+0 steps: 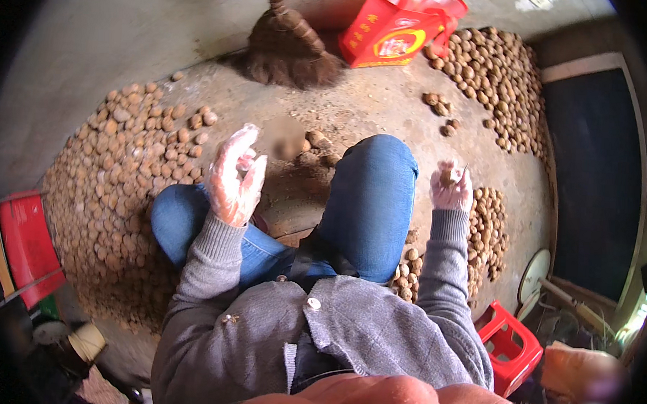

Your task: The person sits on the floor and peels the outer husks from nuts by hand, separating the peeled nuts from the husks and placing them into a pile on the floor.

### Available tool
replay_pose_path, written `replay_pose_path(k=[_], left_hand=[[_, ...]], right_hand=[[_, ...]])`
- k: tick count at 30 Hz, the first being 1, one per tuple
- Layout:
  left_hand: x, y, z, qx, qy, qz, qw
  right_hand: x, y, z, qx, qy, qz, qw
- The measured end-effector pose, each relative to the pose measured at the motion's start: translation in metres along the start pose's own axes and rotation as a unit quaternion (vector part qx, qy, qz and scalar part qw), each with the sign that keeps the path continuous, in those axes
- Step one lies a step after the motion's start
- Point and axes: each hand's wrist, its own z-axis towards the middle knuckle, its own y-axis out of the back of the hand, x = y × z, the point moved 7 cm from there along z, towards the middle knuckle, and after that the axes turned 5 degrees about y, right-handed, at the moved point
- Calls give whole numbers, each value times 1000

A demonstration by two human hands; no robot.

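Note:
My left hand (237,178) wears a clear plastic glove and hovers above my bent left knee. Its fingers curl with a gap to the thumb, and nothing shows between them. Past my right knee, my right hand (451,185), also gloved, closes around a small brown piece (447,177). A thin dark tip sticks up beside those fingers, too small to identify. Several brown, roundish lumps (318,140), tubers or nuts, lie on the floor between my knees; a blurred patch hides part of them. Under my left hand's side spreads a large heap of similar lumps (122,175).
Another heap (494,79) fills the far right corner, with a smaller pile (487,227) beside my right forearm. A broom (293,47) leans on the wall near a red bag (393,30). A red plastic stool (513,343) stands behind at right, near a dark panel (593,178).

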Motion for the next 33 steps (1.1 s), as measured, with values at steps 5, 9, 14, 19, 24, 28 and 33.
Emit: replay_pose_path(k=[5,9,14,19,24,28,33], left_hand=[[0,-15,9,25,3,-2,1000],[1,-20,13,32,17,27,999],[24,-25,11,65,64,-29,995],[18,-25,12,40,28,-1,999],[18,-34,15,56,17,4,998],[20,-43,20,98,57,-16,993],[18,-28,12,69,47,8,996]], right_hand=[[31,-57,7,7,128,-3,992],[29,-36,36,3,51,-12,999],[25,156,75,-127,85,-434,888],[19,171,58,-261,-8,-170,950],[134,145,108,-264,118,-90,953],[355,23,149,-86,335,-170,923],[282,-221,102,194,288,-117,931]])
